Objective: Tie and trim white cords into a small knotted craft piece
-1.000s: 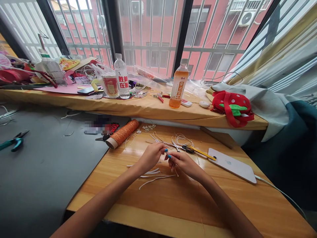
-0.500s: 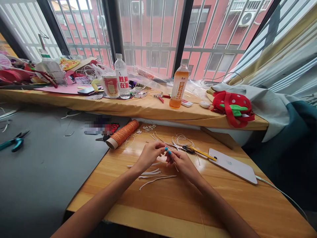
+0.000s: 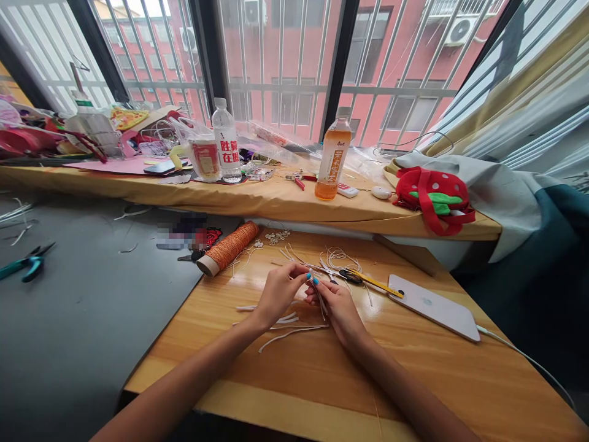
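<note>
Above the wooden table (image 3: 257, 380), my left hand (image 3: 280, 291) and my right hand (image 3: 339, 307) meet fingertip to fingertip. Both are closed in a pinch on thin whitish cords (image 3: 321, 302), whose loose ends hang beside the right palm. The pinched spot is small and partly covered by my fingers, so its shape is unclear. Below my left wrist lie several cut white cord strips (image 3: 294, 334). Just beyond the fingertips are scissors (image 3: 350, 276) with black handles and a loose coil of cord (image 3: 340, 258).
An orange thread spool (image 3: 232, 245) lies at the table's left edge, near small white pieces (image 3: 277, 237). A pale tablet (image 3: 432, 307) with a cable lies right, a yellow stick (image 3: 375, 283) touching it. Bottles (image 3: 332, 156) stand on the sill; teal pliers (image 3: 30, 264) lie far left.
My hands stay together, with the right wrist shifted slightly left and its fingers turned. More of the hanging cord ends show beside the right hand now.
</note>
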Motion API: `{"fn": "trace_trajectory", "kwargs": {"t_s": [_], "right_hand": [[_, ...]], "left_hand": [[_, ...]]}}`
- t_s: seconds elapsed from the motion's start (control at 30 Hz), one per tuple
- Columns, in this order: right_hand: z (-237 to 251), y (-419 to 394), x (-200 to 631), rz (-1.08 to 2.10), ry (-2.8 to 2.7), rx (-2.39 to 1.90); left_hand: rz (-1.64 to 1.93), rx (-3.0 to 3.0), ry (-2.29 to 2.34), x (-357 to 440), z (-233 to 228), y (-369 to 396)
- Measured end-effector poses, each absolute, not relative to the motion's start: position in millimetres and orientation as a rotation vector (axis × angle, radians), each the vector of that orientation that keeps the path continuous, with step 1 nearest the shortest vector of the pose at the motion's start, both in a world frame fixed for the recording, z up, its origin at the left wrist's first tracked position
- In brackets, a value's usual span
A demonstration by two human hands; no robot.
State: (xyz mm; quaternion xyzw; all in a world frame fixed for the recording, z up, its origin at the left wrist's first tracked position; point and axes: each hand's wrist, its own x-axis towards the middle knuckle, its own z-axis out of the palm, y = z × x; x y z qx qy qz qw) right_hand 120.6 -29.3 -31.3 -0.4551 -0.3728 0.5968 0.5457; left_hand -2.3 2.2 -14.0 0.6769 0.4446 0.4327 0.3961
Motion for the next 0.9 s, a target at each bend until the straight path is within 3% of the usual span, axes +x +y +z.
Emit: {"fn": "trace_trajectory", "kwargs": {"t_s": [0.7, 0.9], "right_hand": [[-19.9, -26.4, 136.3, 1.234, -1.621, -1.194], [-18.1, -27.3, 136.7, 1.479, -1.530, -1.129]], "left_hand": [[1.130, 2.208, 1.036, -8.6, -18.1, 11.7], [1.032, 2.283, 0.812, -10.4, -17.0, 15.0]]}}
